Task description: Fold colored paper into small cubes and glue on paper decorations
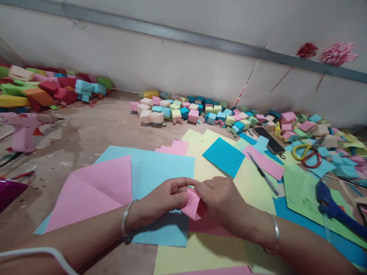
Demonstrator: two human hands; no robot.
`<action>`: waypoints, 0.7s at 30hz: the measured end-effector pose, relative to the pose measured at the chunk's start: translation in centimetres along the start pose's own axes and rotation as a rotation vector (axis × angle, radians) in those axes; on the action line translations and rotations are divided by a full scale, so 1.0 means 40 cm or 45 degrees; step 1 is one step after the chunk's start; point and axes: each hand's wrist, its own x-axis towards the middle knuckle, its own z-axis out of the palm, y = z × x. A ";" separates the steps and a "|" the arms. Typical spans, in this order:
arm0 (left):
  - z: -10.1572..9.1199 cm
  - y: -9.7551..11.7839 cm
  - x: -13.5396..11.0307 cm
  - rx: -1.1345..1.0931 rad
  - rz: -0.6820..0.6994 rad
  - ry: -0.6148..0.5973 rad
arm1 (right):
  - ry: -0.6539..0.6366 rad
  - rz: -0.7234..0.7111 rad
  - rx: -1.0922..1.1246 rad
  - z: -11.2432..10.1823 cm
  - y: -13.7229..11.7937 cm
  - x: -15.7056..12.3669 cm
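A small folded pink paper piece (pixel 191 205) is pinched between both hands low in the middle of the view. My left hand (pixel 164 198) grips its left side with thumb and fingers closed, a silver bangle on the wrist. My right hand (pixel 222 200) closes over its right side, also with a bangle. Under the hands lie a light blue sheet (pixel 160 168), a large pink sheet (pixel 94 191) and a yellow sheet (pixel 200 252).
Folded paper cubes (pixel 183 109) lie in a heap along the wall, with more at the left (pixel 51 89). A pink glue gun (pixel 24 128), a phone (pixel 268 139), scissors (pixel 308 154), a craft knife (pixel 262 173) and a blue glue gun (pixel 335 208) lie around.
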 end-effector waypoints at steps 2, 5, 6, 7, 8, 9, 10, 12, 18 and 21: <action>-0.001 0.000 -0.001 0.053 -0.017 0.011 | 0.067 -0.060 -0.030 -0.009 -0.006 0.007; -0.001 0.000 0.001 0.063 0.001 0.020 | 0.065 -0.094 -0.073 -0.020 -0.008 0.015; -0.001 0.000 0.002 0.053 0.009 0.016 | 0.028 -0.079 -0.076 -0.022 -0.006 0.016; 0.000 0.000 0.003 0.040 0.016 0.014 | -0.020 -0.048 -0.073 -0.023 -0.003 0.014; 0.000 0.000 0.004 0.029 0.023 0.009 | -0.074 -0.007 -0.066 -0.023 -0.001 0.012; 0.001 0.000 0.004 0.025 0.028 0.001 | -0.126 0.039 -0.056 -0.022 0.002 0.008; 0.002 0.001 0.004 0.029 0.028 -0.006 | -0.165 0.087 -0.046 -0.021 0.003 0.005; 0.003 0.000 0.003 0.048 0.012 -0.020 | -0.205 0.142 -0.019 -0.015 0.001 -0.002; 0.003 -0.006 0.003 0.075 -0.032 -0.042 | -0.097 0.094 0.044 0.018 -0.009 -0.005; 0.002 -0.007 0.006 0.055 0.000 -0.026 | -0.160 0.171 0.133 0.023 0.003 0.002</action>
